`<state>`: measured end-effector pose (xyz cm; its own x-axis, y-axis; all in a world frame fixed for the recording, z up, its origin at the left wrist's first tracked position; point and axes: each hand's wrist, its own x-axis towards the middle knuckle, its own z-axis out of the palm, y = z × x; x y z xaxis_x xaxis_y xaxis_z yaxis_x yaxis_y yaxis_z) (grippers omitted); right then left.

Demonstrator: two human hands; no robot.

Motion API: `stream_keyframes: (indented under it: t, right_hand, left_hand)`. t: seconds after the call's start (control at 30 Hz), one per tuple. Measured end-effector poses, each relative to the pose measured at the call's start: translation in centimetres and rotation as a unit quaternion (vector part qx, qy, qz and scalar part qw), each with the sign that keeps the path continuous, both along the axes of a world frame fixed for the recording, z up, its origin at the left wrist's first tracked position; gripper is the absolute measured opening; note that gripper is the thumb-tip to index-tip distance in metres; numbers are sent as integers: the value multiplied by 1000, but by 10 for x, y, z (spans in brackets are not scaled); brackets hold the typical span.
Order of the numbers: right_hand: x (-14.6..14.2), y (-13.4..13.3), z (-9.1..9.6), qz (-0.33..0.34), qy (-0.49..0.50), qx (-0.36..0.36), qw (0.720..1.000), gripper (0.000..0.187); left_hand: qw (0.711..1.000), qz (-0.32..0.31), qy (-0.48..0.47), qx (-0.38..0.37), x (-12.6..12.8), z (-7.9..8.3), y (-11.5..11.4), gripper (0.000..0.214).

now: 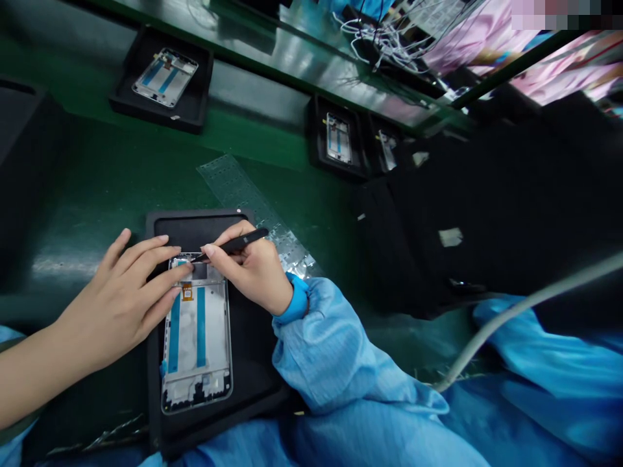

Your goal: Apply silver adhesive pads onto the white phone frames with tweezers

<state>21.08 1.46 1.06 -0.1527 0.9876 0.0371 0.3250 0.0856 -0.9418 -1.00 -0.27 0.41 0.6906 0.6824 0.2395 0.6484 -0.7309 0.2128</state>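
Observation:
A phone frame [214, 337] with blue strips and a small orange flex piece [187, 292] lies in a black foam tray [253, 363] in front of me. My left hand [126, 295] rests over its upper left part, fingers spread, the index fingertip pressing on the frame near its top. In my right hand [253, 269] is a pair of black tweezers [243, 241], pinched between thumb and fingers like a pen. The tweezers' tip points at the top of the frame, right beside my left fingertip. What lies under the fingertips is hidden.
A clear plastic sheet with small parts [243, 188] lies behind the tray. Farther back stand black trays [195, 117] holding other phone frames [168, 78]. Stacked black trays [487, 214] rise at the right, and a grey cable [525, 298] crosses there.

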Motion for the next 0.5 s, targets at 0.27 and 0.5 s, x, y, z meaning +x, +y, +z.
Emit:
stream_keyframes:
  t: [0.27,0.5]
  right_hand:
    - [-1,13,11,-45,251,-21,967,26]
    - [-2,15,-2,33,65,2,997,23]
  left_hand:
    - [1000,8,24,17,3,0,-3,36]
    - [999,13,25,37,3,-3,-5,39]
